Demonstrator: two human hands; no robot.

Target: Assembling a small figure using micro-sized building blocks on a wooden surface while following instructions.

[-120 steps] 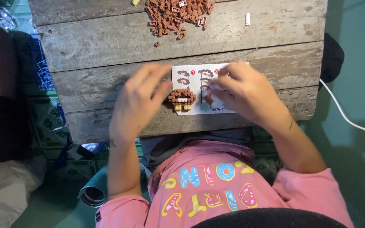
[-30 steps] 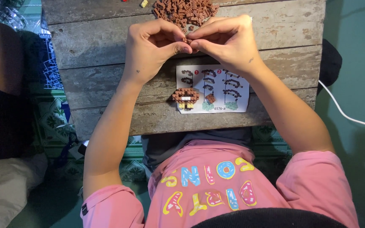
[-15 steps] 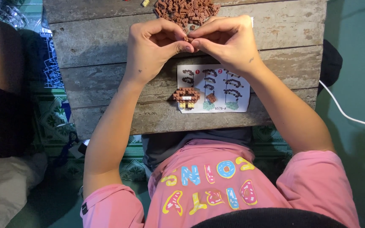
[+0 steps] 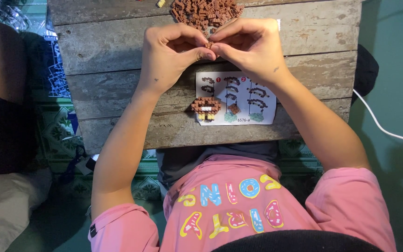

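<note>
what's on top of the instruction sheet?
A small brown-and-yellow brick model sits on the sheet's left edge, partly overhanging onto the table. The right hand covers the sheet's top edge, hiding anything there.

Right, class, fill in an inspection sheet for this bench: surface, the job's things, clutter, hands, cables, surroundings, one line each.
Surface: weathered grey plank table, gaps between boards.
Job's things: tiny brown brick pinched between both hands; heap of brown bricks at the far edge; instruction sheet; small part-built model at the sheet's left corner.
Clutter: one yellow piece beside the heap.
Hands: left hand and right hand meet fingertip to fingertip over the table.
Cables: white cable on the right.
Surroundings: green floor; patterned mat on the left; clear plastic top left.
</note>
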